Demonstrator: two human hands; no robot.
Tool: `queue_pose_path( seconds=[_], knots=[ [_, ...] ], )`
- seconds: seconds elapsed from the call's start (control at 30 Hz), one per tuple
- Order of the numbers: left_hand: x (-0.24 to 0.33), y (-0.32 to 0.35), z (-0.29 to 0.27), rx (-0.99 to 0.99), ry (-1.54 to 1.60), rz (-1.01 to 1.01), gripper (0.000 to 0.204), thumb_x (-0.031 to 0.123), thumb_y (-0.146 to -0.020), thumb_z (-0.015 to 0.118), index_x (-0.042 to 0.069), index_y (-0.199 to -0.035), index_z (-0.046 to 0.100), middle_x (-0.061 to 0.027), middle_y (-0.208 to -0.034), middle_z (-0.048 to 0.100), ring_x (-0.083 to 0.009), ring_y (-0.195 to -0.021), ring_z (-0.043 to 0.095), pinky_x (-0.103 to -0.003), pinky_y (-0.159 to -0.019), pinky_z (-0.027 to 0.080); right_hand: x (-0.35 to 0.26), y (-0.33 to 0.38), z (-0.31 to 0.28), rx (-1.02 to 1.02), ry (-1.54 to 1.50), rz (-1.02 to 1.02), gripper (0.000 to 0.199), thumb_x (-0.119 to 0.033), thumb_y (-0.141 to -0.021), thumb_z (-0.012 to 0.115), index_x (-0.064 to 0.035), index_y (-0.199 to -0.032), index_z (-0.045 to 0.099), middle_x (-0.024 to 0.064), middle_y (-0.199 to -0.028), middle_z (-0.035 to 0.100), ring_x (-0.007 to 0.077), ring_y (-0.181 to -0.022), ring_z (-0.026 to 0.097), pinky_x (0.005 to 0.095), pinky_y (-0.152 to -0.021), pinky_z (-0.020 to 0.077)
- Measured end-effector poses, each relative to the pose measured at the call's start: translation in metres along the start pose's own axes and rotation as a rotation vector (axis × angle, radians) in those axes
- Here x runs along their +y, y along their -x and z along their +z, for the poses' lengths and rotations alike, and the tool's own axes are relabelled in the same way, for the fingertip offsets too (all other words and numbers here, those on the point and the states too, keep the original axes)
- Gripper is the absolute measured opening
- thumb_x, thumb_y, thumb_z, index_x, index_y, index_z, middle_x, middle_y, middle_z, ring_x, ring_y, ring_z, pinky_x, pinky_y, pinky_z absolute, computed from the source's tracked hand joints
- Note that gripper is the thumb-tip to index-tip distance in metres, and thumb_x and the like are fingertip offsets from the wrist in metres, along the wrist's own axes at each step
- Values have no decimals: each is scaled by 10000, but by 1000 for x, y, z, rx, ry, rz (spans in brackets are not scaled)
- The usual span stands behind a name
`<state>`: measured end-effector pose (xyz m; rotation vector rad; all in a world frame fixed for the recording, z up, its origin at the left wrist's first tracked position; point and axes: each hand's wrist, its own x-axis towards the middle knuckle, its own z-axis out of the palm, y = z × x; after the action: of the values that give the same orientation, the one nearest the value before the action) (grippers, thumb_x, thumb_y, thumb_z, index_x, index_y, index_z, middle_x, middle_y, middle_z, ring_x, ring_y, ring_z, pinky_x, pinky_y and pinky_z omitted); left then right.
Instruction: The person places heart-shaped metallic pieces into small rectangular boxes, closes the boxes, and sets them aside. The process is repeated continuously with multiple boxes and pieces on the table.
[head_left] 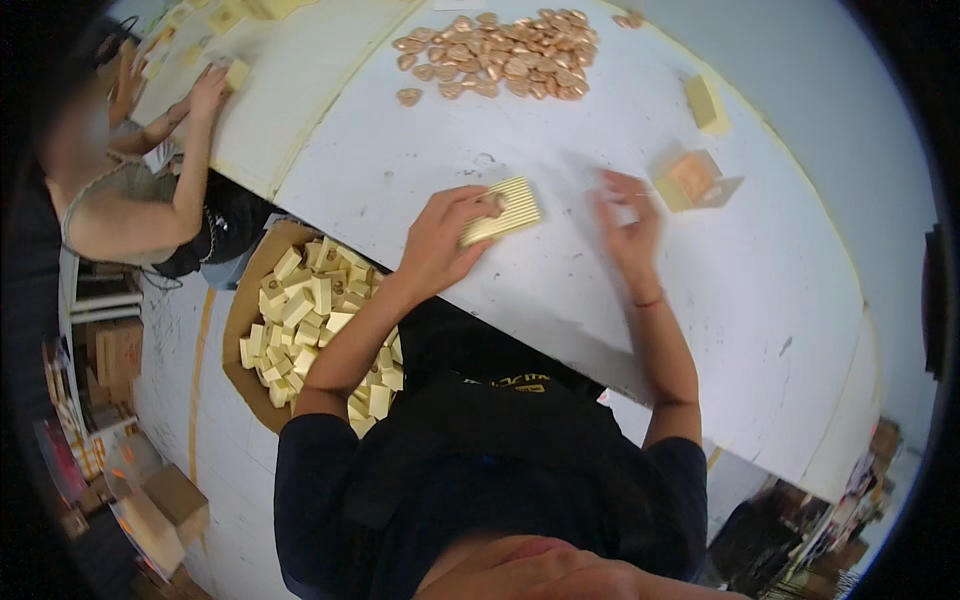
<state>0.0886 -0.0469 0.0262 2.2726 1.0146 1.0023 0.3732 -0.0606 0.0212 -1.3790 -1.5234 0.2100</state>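
My left hand [440,240] grips a flat, ribbed pale-gold card piece [503,210] on the white table [420,150]. My right hand [630,225] hovers beside it with fingers apart, holding nothing, blurred by motion. Just right of that hand stands a small open gold box [690,180] with a copper-coloured inside. A closed gold box [706,102] lies farther back. A heap of copper-wrapped heart-shaped sweets [500,55] sits at the far side of the table.
A cardboard box [245,300] on the floor to my left holds several small gold boxes [310,320]. Another person [130,190] sits at the far left, one hand on a gold box [237,72]. Cartons [165,505] stand on the floor.
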Motion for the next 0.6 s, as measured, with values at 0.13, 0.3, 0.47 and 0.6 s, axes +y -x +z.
queue_pose_path(
  seconds=[0.13, 0.3, 0.47, 0.6],
  knots=[
    [-9, 91, -57, 422, -52, -262, 538, 7, -742, 726, 43, -1255, 567, -166, -1314, 538, -322, -1233, 505, -435, -1031, 423, 37, -16, -72, 44, 99, 448, 617, -256, -896, 728, 7, -1387, 463, 96, -643, 679, 141, -573, 637, 291, -558, 499],
    [-3, 200, -114, 459, -692, -664, 591, 46, -754, 750, 74, -1315, 566, -212, -1433, 443, -381, -1339, 412, -468, -1106, 333, 54, -21, -96, -75, 605, 416, 463, -360, -859, 764, 2, -1129, 664, 120, -680, 673, 200, -595, 648, 287, -595, 508],
    [-7, 150, -69, 453, -267, -570, 631, 78, -752, 812, 32, -1322, 546, -198, -1490, 414, -368, -1371, 398, -461, -1125, 321, 3, -10, -37, -195, 49, 133, 129, -103, -830, 777, -18, -882, 697, 59, -865, 710, 141, -716, 632, 267, -647, 499],
    [-5, 46, -24, 109, 108, -287, 1189, 267, -631, 909, 12, -1545, 192, -218, -1554, 308, -390, -1403, 339, -475, -1170, 247, -28, -9, 25, -670, -184, -91, 110, -141, -837, 760, -70, -891, 696, 57, -800, 681, 151, -728, 617, 295, -659, 487]
  ],
)
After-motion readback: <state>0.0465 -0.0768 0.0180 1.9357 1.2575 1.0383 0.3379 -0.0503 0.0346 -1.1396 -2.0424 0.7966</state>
